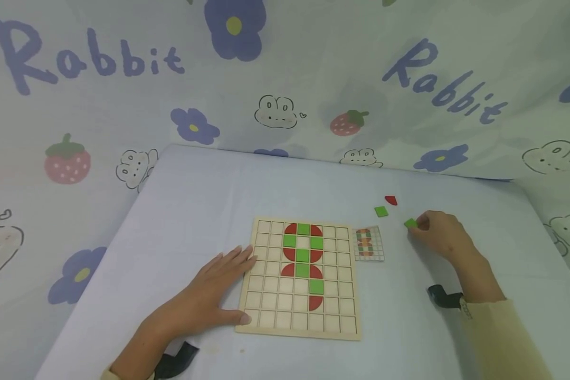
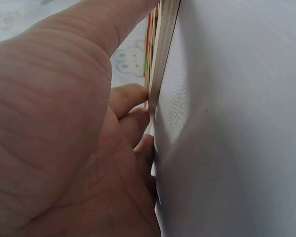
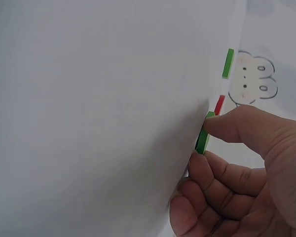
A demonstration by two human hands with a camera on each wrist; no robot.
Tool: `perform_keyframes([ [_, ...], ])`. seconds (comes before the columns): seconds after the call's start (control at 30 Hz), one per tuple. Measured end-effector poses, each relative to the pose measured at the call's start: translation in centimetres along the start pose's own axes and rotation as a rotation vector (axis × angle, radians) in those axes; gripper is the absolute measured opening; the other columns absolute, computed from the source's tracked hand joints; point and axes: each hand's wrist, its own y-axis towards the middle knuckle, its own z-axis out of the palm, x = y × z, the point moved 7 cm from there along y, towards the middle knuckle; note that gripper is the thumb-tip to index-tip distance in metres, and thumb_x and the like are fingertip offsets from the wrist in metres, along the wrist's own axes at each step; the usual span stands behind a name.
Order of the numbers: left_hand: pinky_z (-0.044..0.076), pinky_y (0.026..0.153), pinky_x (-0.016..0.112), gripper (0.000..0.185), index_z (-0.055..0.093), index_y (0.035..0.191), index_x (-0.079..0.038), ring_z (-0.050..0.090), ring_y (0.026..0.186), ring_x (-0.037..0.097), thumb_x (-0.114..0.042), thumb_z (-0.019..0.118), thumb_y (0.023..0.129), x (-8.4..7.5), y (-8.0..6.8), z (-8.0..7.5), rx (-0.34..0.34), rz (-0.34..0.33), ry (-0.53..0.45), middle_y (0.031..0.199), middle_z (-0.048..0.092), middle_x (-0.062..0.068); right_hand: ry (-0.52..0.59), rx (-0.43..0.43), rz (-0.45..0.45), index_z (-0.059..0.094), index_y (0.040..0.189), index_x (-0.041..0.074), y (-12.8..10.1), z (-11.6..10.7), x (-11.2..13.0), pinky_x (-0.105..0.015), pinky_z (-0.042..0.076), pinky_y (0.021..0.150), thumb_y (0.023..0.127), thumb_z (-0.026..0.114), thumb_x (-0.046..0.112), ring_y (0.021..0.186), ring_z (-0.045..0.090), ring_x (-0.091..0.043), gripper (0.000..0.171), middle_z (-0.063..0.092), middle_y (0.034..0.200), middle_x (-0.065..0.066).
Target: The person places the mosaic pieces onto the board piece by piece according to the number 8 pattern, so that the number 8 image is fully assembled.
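A square wooden grid board [image 1: 275, 319] lies on the table, with several green squares and red quarter-circle pieces set in its middle columns. My left hand [image 1: 204, 301] rests along its left edge, fingers spread, thumb at the lower left corner. In the left wrist view the fingertips [image 2: 138, 94] touch the board's side [image 2: 165, 44]. Right of the board, my right hand [image 1: 444, 235] pinches a green square tile [image 1: 410, 223] between thumb and fingers, close over the table. In the right wrist view that green tile [image 3: 205, 133] stands edge-on between thumb and finger.
Another green square tile [image 1: 381, 211] and a red quarter-circle piece [image 1: 391, 200] lie behind the board's right side. A small pattern card [image 1: 370, 253] lies against the board's right edge. A printed curtain [image 1: 304, 68] hangs behind the white table [image 1: 209, 184].
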Motion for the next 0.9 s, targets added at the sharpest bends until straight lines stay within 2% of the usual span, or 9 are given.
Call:
perform_keyframes([
  [0.23,0.007,0.129,0.051,0.11,0.028,0.167,-0.024,0.008,0.161,0.02,-0.053,0.086,0.078,0.0,0.2,0.2,0.003,0.002,-0.013,0.174,0.014,-0.01,-0.006,-0.019,-0.045,0.065,0.118,-0.012,-1.2,0.2,-0.1,-0.051,0.059,0.076,0.096,0.069,0.027,0.097,0.065,-0.039,0.045,0.07,0.107,-0.026],
  [0.57,0.008,0.129,0.051,0.11,0.03,0.167,-0.023,0.009,0.161,0.021,-0.056,0.086,0.078,0.2,-0.1,0.0,0.0,-0.011,-0.005,0.173,0.016,-0.01,0.094,-0.009,-0.113,0.069,0.114,-0.008,-2.6,0.8,1.4,-0.04,0.059,0.072,0.093,0.074,0.024,0.093,0.066,-0.032,0.038,0.072,0.102,-0.018],
  [0.73,0.008,0.129,0.051,0.11,0.029,0.167,-0.025,0.008,0.161,0.02,-0.056,0.086,0.078,0.2,0.0,0.0,-0.004,-0.001,-0.009,0.173,0.015,-0.01,0.113,-0.056,-0.199,0.071,0.113,-0.004,-4.3,0.8,4.0,-0.036,0.058,0.072,0.092,0.077,0.02,0.091,0.065,-0.027,0.032,0.072,0.098,-0.01],
  [0.9,0.008,0.129,0.051,0.111,0.029,0.167,-0.025,0.008,0.161,0.019,-0.057,0.086,0.078,0.2,0.1,0.1,-0.006,0.002,-0.005,0.173,0.015,-0.011,0.097,-0.075,-0.311,0.073,0.109,0.0,-6.4,1.1,8.1,-0.038,0.059,0.076,0.09,0.079,0.015,0.09,0.063,-0.022,0.025,0.07,0.095,-0.004],
])
